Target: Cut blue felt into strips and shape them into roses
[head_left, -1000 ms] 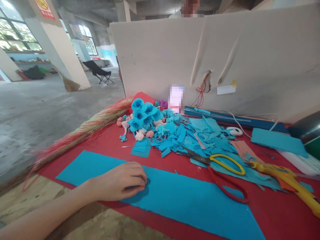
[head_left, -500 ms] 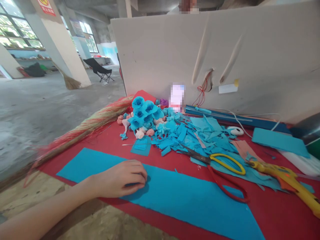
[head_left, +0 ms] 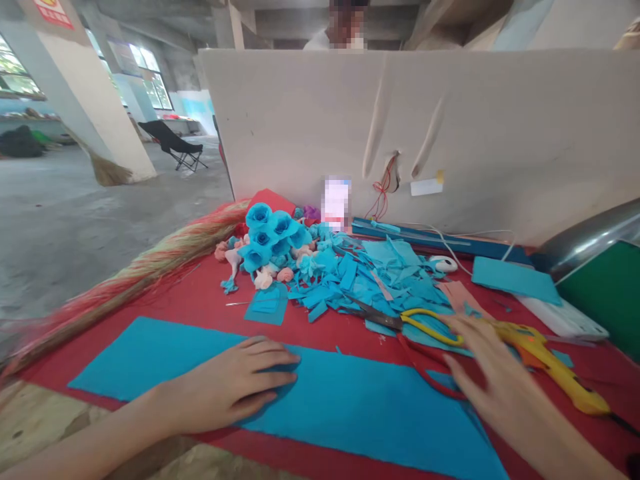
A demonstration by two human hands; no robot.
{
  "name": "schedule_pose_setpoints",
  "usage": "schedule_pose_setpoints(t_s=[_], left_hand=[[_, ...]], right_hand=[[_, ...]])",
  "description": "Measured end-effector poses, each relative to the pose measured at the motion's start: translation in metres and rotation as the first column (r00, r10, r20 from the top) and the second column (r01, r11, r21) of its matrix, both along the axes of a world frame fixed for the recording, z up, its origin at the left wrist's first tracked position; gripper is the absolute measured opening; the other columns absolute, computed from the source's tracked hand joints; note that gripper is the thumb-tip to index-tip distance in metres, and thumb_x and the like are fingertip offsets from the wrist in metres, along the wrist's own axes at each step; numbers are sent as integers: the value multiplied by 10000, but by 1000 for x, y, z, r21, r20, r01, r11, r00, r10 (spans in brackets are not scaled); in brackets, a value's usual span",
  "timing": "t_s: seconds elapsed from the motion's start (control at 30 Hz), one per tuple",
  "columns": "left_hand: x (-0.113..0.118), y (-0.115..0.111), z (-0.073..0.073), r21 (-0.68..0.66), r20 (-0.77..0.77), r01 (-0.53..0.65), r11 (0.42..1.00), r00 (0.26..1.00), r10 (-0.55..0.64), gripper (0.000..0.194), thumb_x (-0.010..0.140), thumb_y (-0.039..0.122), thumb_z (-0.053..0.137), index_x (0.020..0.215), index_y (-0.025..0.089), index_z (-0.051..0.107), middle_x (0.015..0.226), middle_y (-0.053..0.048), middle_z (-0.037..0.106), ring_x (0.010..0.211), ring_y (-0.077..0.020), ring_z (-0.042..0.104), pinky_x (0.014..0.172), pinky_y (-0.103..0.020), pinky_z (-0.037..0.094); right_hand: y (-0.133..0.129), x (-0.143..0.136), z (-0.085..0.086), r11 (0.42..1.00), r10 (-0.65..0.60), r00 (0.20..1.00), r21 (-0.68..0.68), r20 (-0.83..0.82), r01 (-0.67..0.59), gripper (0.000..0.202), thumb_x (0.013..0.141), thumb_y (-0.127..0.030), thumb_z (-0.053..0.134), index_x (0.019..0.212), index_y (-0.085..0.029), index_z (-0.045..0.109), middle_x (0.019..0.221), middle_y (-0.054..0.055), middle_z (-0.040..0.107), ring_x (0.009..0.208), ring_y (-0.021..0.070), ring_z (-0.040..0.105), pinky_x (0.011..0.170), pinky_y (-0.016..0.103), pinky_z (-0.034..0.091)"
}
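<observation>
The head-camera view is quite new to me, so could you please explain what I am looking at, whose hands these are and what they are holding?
There is no robot here: these are a person's own bare hands, seen from a camera worn on the head that looks forward and down. It is the only view.

The left hand rests on a long blue sheet. The right hand is at the handles of the scissors; it is blurred, so I cannot tell whether it grips them.

On the red surface there are also blue flowers, a heap of blue scraps and, beside the right hand, a yellow glue gun.
</observation>
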State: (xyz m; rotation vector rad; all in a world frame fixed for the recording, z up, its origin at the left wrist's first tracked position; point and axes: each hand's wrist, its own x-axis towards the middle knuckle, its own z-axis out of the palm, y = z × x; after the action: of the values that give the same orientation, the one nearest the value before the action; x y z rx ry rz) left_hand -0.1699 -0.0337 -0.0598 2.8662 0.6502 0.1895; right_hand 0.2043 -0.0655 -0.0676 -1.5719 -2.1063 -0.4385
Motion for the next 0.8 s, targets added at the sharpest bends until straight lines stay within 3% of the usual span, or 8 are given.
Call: schedule_pose_setpoints(t_s=[0.17, 0.27, 0.37, 0.5, 0.63, 0.8], left_hand=[[-3, 2, -1, -1, 69, -96, 995, 993, 96, 198, 916, 207, 399, 986, 224, 584, 1133, -34, 585, 1051, -189, 518, 903, -329, 440], [-6, 6, -8, 43, 102, -174, 984, 980, 169, 210, 912, 244, 421, 1072, 215, 553, 1170, -61, 564, 1083, -213, 497, 913, -365, 436], [-8, 9, -15, 58, 126, -217, 974, 970, 209, 302, 903, 272, 446, 1195, 209, 483, 1239, -81, 524, 1137, -232, 465, 939, -392, 421], [-6, 9, -17, 11, 202, -190, 982, 962, 184, 225, 901, 254, 454, 1098, 205, 550, 1103, -54, 606, 1047, -189, 529, 927, -336, 427], [-4, 9, -16, -27, 220, -265, 964, 939, 264, 309, 883, 292, 486, 1177, 199, 509, 1180, -73, 569, 1102, -214, 500, 942, -353, 411], [-1, 14, -10, -226, 219, -261, 938, 925, 311, 232, 862, 243, 514, 1080, 190, 568, 1054, -53, 616, 1002, -179, 547, 884, -280, 429]], right_hand=[[33, -5, -19, 968, 129, 987, -229, 100, -103, 437, 779, -139, 306, 1163, -93, 511, 1134, 146, 589, 1030, 243, 579, 812, 374, 524], [35, -5, -17, 939, 133, 987, -332, 90, -96, 476, 737, -119, 317, 1168, -93, 515, 1150, 153, 578, 1041, 248, 573, 830, 397, 512], [36, -4, -16, 938, 107, 992, -337, 70, -78, 478, 715, -120, 335, 1154, -118, 523, 1165, 146, 564, 1075, 255, 548, 880, 429, 475], [39, -2, -19, 945, 103, 994, -316, 45, -83, 433, 736, -159, 358, 1129, -132, 537, 1131, 139, 569, 1055, 247, 553, 891, 411, 464], [39, 1, -23, 968, 115, 986, -238, 120, -83, 469, 711, -125, 367, 1150, -99, 529, 1139, 162, 548, 1070, 284, 524, 896, 446, 444], [47, 4, -19, 934, 95, 974, -358, 207, -15, 636, 592, -34, 406, 1224, -55, 480, 1122, 180, 552, 1010, 309, 544, 817, 411, 478]])
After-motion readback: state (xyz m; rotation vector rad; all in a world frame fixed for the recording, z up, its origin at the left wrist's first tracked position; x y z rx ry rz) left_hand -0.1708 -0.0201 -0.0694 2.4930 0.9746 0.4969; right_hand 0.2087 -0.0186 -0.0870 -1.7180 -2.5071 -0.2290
